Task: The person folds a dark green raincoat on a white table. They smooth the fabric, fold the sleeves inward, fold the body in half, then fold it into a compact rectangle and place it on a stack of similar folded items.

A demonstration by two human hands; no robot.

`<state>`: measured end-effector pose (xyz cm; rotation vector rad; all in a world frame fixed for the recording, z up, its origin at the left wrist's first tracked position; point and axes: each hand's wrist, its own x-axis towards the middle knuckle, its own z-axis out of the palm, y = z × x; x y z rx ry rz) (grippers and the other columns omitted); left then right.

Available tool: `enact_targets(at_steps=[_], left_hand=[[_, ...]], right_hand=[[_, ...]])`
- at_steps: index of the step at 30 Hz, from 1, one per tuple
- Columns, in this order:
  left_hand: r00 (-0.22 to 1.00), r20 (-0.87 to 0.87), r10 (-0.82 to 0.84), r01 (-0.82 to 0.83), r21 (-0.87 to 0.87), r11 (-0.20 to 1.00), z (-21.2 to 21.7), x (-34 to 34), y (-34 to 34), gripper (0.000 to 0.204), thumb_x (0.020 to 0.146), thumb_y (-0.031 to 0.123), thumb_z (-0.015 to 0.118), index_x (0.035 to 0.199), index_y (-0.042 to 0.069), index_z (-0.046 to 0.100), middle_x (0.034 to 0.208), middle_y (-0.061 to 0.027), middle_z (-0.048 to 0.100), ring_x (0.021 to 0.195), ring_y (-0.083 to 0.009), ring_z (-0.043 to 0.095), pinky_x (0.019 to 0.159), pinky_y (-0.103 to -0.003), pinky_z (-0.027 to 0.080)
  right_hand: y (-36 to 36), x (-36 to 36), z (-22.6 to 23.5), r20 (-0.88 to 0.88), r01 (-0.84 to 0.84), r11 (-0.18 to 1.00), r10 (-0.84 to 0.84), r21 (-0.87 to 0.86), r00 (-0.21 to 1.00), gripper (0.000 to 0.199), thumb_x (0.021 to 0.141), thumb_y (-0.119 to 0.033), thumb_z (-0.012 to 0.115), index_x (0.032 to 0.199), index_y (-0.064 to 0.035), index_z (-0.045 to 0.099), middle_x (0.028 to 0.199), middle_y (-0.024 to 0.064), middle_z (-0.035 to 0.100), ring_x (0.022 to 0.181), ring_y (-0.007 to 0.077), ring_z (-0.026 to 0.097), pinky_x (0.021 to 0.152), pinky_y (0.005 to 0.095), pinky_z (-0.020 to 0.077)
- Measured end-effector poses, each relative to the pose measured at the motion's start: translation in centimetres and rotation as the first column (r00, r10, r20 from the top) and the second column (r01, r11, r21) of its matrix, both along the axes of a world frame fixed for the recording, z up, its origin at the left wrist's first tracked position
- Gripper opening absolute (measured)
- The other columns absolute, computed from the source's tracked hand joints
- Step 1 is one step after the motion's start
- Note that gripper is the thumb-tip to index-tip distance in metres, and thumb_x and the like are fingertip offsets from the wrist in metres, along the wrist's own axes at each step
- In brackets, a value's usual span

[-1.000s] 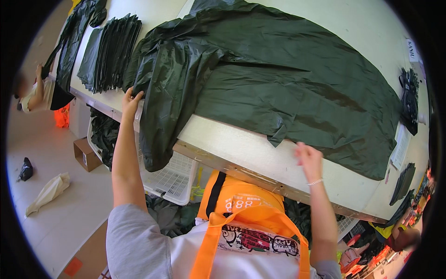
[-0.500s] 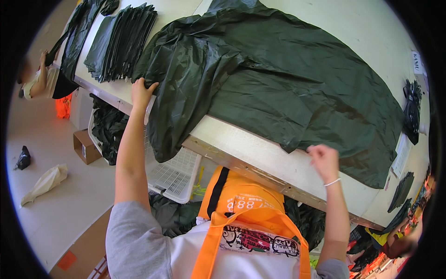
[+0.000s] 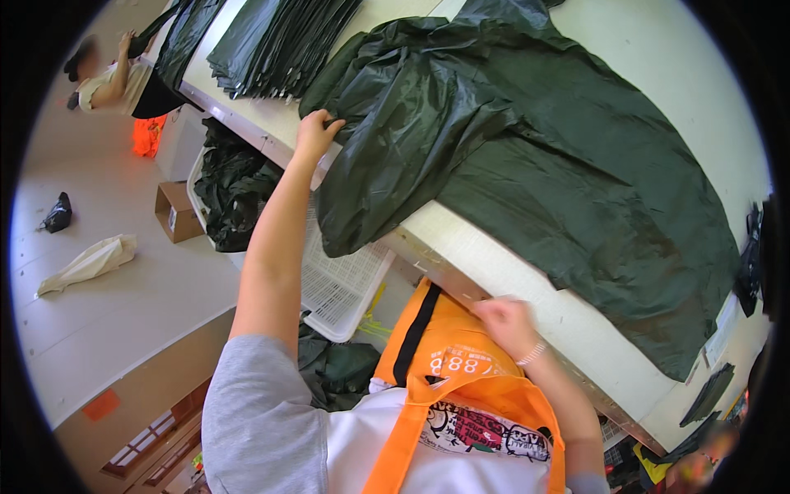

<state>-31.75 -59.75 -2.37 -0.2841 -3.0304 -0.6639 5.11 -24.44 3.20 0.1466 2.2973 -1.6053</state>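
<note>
A dark green sheet of thin, shiny fabric (image 3: 592, 189) is spread across the white table. Its left part is bunched in folds, and one end droops over the table's front edge. My left hand (image 3: 317, 136) is closed on the bunched part at its left side, thumb against the fabric. Close to my body, my right hand (image 3: 506, 325) hovers by the table's front edge, apart from the sheet. Its fingers look curled but are smeared by motion, so I cannot tell whether they hold anything.
A stack of folded dark green pieces (image 3: 280, 45) lies beyond my left hand. Below the edge are a white plastic basket (image 3: 341, 284), dark green fabric (image 3: 234, 185) and a cardboard box (image 3: 178, 212). Another person (image 3: 115, 86) is at the far left. An orange apron (image 3: 457, 346) covers my front.
My right hand has moved from the sheet's near edge back toward my body. The sheet's near corner lies flatter. My left hand keeps its hold, and the whole view has turned somewhat.
</note>
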Motion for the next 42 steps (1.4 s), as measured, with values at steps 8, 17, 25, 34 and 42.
enact_targets(at_steps=[8,17,25,34,42], left_hand=[[0.998,-0.067,0.007,-0.012,-0.072,0.997,-0.7,-0.3,0.3,0.032,0.075,0.026,0.073,0.074,-0.002,0.058,0.08,-0.0206,0.06,0.08,-0.0395,0.056,0.07,-0.046,0.044],[1.0,0.016,-0.003,-0.002,0.262,0.965,-3.1,0.5,-1.2,0.026,0.08,0.018,0.069,0.088,-0.004,0.058,0.08,-0.0164,0.057,0.073,-0.0271,0.054,0.066,-0.037,0.043],[0.995,-0.036,-0.095,0.096,0.021,0.995,-2.3,-0.2,-0.6,0.013,0.075,0.007,0.06,0.087,0.003,0.06,0.09,-0.0185,0.06,0.086,-0.0386,0.055,0.075,-0.045,0.044],[0.707,-0.341,-0.62,0.648,-0.039,0.761,9.9,8.0,16.9,0.044,0.068,-0.002,0.056,0.111,0.005,0.06,0.121,-0.014,0.058,0.115,-0.0304,0.052,0.095,-0.042,0.04],[0.702,-0.025,-0.712,0.663,-0.34,0.667,2.4,8.9,29.6,0.067,0.086,0.051,0.053,0.144,0.023,0.035,0.154,-0.0016,0.023,0.141,-0.0282,0.018,0.11,-0.058,0.011]], right_hand=[[-23.6,-12.6,-4.5,0.75,0.543,0.714,-0.04,-0.441,0.661,0.051,0.089,-0.031,0.061,0.129,-0.0029,0.046,0.101,0.0081,0.062,0.087,0.0175,0.055,0.082,0.0307,0.0431],[-3.5,-2.5,0.6,0.122,0.34,0.935,-0.327,-0.103,0.937,0.015,0.086,-0.014,0.048,0.085,-0.0003,0.053,0.073,0.0157,0.052,0.072,0.0276,0.053,0.067,0.0405,0.0435],[26.1,-4.7,6.7,-0.042,0.117,0.404,-0.19,0.907,0.981,0.023,0.091,-0.027,0.056,0.082,-0.0052,0.055,0.07,0.0119,0.061,0.068,0.0309,0.059,0.069,0.0427,0.0446],[25.9,4.5,5.8,-0.712,0.841,0.14,-0.47,0.523,0.521,0.047,0.09,-0.028,0.061,0.124,0.0019,0.049,0.119,0.0195,0.057,0.113,0.0326,0.051,0.101,0.0387,0.036],[28.9,7.5,3.6,-0.358,0.799,0.211,-0.809,0.563,0.466,0.032,0.096,-0.032,0.053,0.088,-0.0007,0.057,0.071,0.0115,0.061,0.069,0.0211,0.06,0.067,0.0357,0.0468]])
